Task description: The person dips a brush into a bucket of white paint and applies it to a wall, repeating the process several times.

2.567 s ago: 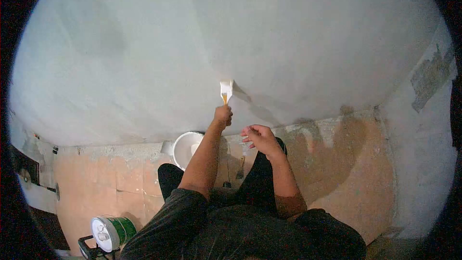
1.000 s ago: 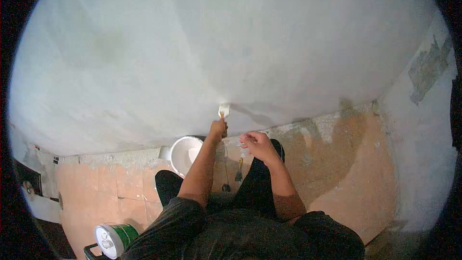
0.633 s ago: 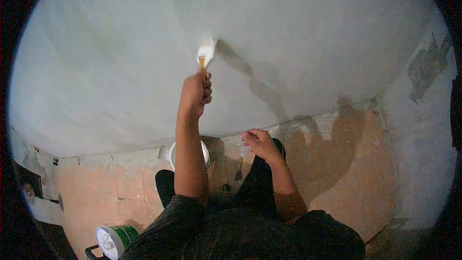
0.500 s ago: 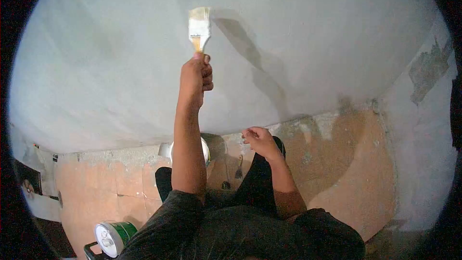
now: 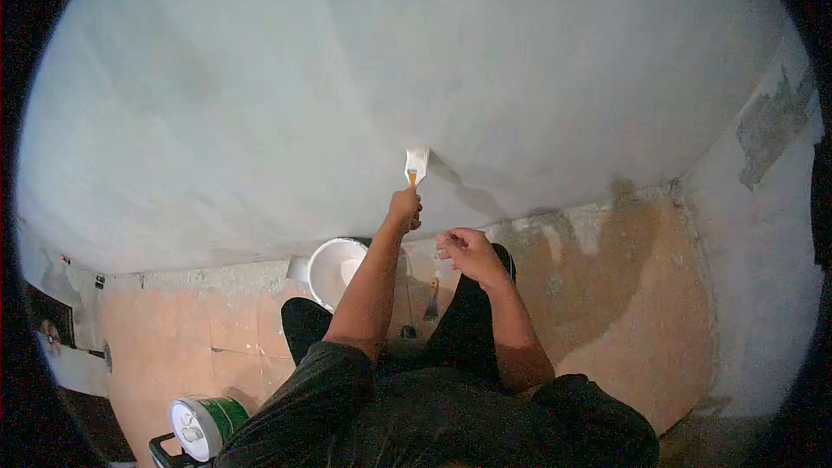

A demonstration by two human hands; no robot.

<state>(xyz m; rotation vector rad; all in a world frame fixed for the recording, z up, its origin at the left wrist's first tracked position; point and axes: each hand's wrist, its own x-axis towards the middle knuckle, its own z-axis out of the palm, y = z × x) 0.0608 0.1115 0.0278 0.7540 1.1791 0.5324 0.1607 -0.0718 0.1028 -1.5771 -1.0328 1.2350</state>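
The left hand (image 5: 404,208) is raised to the wall (image 5: 347,78), its fingers wrapped tight around the handle of a brush (image 5: 417,163). The white bristles of the brush lie against the wall, low down near the floor's edge. The right hand (image 5: 468,253) hangs above the knee with its fingers loosely curled; I cannot tell whether they pinch anything. A white bucket (image 5: 334,267) stands on the floor (image 5: 624,295) at the foot of the wall, with a second brush (image 5: 432,299) lying near it. A green paint can (image 5: 204,425) sits well apart.

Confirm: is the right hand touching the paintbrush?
Apart. The head view shows the right hand lower down, with bare wall visible between it and the paintbrush, which only the left hand grips by the handle.
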